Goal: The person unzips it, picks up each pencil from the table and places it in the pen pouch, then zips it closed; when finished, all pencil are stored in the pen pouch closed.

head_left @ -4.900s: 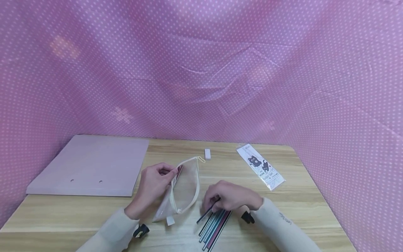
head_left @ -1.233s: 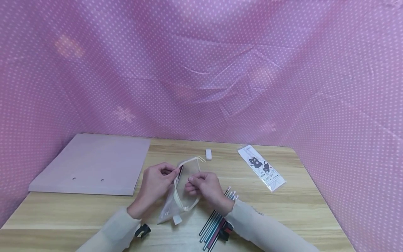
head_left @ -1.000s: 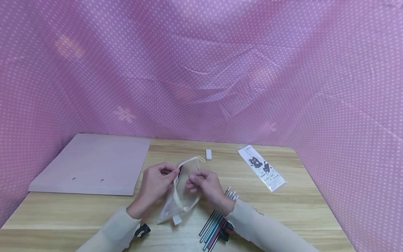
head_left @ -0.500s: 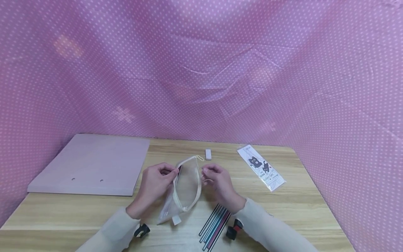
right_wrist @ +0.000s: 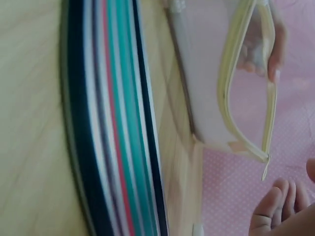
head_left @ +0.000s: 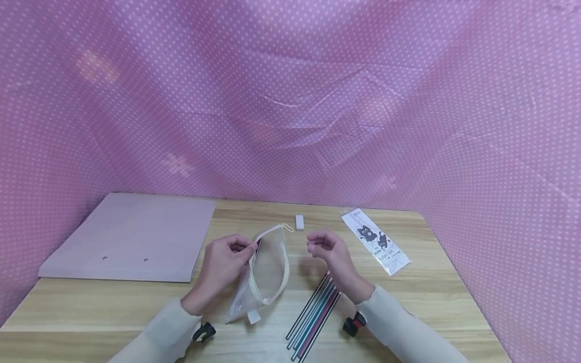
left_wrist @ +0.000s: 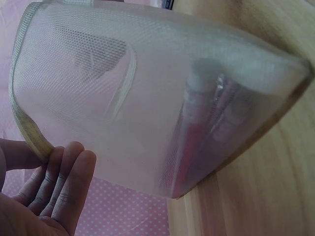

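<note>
My left hand (head_left: pixel 227 259) pinches the far left rim of a translucent mesh zip pouch (head_left: pixel 271 264), whose mouth gapes upward. Through its wall in the left wrist view, a pink-and-white stick-shaped item (left_wrist: pixel 194 110) and darker ones beside it lean in the bottom corner. Right of the pouch, my right hand (head_left: pixel 335 259) hovers with fingers loosely bent and nothing visible in them. Below that hand, several pencils (head_left: pixel 313 317) in black, teal and dark pink lie side by side on the table. The right wrist view shows them close up, with the pouch's cream zip beyond.
A small white eraser (head_left: pixel 299 222) lies behind the pouch. To the right is a packaged ruler set (head_left: pixel 375 241) with black cat drawings. A large pale folder (head_left: pixel 131 232) covers the table's left side. Pink dotted cloth (head_left: pixel 290 126) hangs around the wooden table.
My right hand held a dark pencil at the bundle, later reached over the pouch's mouth, then drew back rightward without it. My left hand stayed at the rim.
</note>
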The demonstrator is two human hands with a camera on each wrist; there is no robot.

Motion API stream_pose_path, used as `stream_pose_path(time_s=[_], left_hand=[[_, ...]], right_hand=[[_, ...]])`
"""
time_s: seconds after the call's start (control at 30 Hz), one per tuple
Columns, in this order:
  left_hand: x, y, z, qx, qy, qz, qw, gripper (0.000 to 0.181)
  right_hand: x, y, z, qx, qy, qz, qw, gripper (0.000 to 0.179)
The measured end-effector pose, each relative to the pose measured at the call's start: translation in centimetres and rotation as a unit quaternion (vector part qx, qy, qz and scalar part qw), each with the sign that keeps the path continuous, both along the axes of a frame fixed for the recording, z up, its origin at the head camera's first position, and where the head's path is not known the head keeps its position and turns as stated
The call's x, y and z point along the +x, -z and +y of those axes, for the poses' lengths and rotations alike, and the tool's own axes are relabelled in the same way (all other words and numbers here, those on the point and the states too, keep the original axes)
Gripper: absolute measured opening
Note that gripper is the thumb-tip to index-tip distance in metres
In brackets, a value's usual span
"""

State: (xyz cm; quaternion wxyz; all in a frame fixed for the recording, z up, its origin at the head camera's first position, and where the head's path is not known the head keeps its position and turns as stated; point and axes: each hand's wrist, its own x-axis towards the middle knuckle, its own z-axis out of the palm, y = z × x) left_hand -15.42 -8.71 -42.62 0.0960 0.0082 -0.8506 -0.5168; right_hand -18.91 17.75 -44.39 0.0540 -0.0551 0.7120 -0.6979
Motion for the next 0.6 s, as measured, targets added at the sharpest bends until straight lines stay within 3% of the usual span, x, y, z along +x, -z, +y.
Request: stream_pose_path(time_s=[0.13,0.27,0.5,0.6], left_hand=[[0.0,0.0,0.0,0.010,0.004,-0.006,0.9999,0.010],[0.0,0.0,0.0,0.014,0.006,-0.004,0.9999,0.010],[0.0,0.0,0.0,0.011,0.009,-0.006,0.9999,0.010],[0.0,0.0,0.0,0.013,0.010,-0.007,0.9998,0.010]], right_hand=[[0.4,-0.1,0.4,0.096,-0.060,0.055,0.9920,0.028],[0.7,-0.1,0.8,0.179,-0.141,0.118,0.9664,0.023],[1.5,0.2,1.3,0.255,-0.303,0.153,0.9056,0.020],[1.7,0.5,1.4,0.284,-0.373,0.183,0.8640,0.029]])
